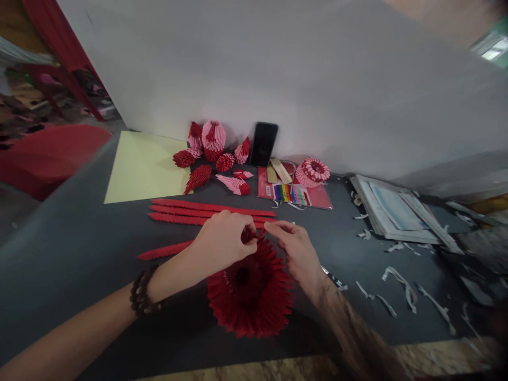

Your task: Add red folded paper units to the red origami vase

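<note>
Red pleated ring (254, 320) sits near the bench's (341, 233) front edge, its far rim under my left hand (226, 238) and beside my right hand (297, 251), both with fingertips pinched on it. Beyond lie long red strips (182, 209).

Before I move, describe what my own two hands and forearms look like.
Left hand: ungloved, with a bracelet of round dark beads, a few paler, around the wrist. Right hand: ungloved, no bracelet or watch visible. No sleeve shows on either forearm.
</note>
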`<control>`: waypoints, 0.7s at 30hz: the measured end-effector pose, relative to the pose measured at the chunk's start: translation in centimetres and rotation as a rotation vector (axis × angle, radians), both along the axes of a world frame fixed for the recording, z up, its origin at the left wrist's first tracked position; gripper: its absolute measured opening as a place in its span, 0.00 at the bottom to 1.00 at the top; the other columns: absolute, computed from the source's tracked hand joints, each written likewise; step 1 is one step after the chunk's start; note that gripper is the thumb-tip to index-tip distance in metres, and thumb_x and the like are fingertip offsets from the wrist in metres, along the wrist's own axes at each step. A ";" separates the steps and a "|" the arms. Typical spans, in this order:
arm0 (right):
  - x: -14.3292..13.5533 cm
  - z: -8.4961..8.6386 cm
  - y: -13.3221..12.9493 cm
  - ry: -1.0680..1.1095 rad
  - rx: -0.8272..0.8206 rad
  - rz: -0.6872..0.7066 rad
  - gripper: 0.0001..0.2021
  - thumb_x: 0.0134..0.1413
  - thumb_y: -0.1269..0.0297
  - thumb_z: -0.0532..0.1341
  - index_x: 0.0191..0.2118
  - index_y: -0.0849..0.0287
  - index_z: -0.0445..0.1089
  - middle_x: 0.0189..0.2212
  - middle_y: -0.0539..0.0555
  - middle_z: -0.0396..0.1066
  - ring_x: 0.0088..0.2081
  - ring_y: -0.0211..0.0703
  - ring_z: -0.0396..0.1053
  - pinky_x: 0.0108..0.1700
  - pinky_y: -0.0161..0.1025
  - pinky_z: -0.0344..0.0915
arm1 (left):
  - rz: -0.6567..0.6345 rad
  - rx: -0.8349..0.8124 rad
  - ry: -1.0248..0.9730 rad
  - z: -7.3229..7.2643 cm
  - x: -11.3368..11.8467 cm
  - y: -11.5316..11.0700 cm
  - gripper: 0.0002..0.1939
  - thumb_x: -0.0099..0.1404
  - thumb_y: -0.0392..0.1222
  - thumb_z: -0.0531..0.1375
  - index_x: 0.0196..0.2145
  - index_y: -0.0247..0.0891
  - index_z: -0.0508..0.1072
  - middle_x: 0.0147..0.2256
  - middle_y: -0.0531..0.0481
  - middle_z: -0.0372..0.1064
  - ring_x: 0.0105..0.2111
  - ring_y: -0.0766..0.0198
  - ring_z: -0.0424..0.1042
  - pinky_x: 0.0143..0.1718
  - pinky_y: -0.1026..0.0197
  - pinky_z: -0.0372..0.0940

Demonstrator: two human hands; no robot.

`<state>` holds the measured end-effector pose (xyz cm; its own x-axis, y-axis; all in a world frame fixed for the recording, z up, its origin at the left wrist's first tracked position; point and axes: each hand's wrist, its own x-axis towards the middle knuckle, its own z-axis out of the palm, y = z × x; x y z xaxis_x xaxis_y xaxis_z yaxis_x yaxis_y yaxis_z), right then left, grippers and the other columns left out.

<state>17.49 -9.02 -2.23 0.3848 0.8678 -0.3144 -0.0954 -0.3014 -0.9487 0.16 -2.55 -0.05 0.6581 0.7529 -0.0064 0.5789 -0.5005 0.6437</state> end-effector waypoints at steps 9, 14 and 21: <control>0.3 0.1 -0.4 -0.218 0.202 0.150 0.07 0.50 0.59 0.72 0.34 0.56 0.83 0.31 0.51 0.81 0.34 0.42 0.72 0.40 0.38 0.66 | -0.023 0.028 0.031 0.0 0.0 0.2 0.11 0.59 0.44 0.61 0.37 0.41 0.80 0.33 0.49 0.79 0.34 0.58 0.76 0.42 0.55 0.66; 0.4 0.4 -0.9 -0.472 0.199 0.164 0.11 0.53 0.54 0.70 0.34 0.56 0.83 0.29 0.51 0.80 0.26 0.38 0.63 0.29 0.36 0.57 | -0.075 0.053 0.057 -0.3 -0.2 0.5 0.15 0.57 0.48 0.65 0.41 0.42 0.79 0.39 0.48 0.79 0.38 0.55 0.76 0.43 0.54 0.66; 1.1 2.1 -1.4 -0.855 0.172 0.320 0.12 0.53 0.48 0.69 0.36 0.50 0.83 0.20 0.46 0.71 0.22 0.36 0.58 0.28 0.36 0.53 | -0.103 0.085 0.077 -0.6 -0.3 0.6 0.07 0.57 0.43 0.64 0.34 0.42 0.81 0.31 0.49 0.79 0.34 0.57 0.75 0.37 0.57 0.64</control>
<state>18.59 -10.40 -0.18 0.1606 0.9810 0.1086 0.7203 -0.0413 -0.6924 -0.18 -1.96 -0.63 0.7315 0.6818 0.0010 0.5680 -0.6103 0.5521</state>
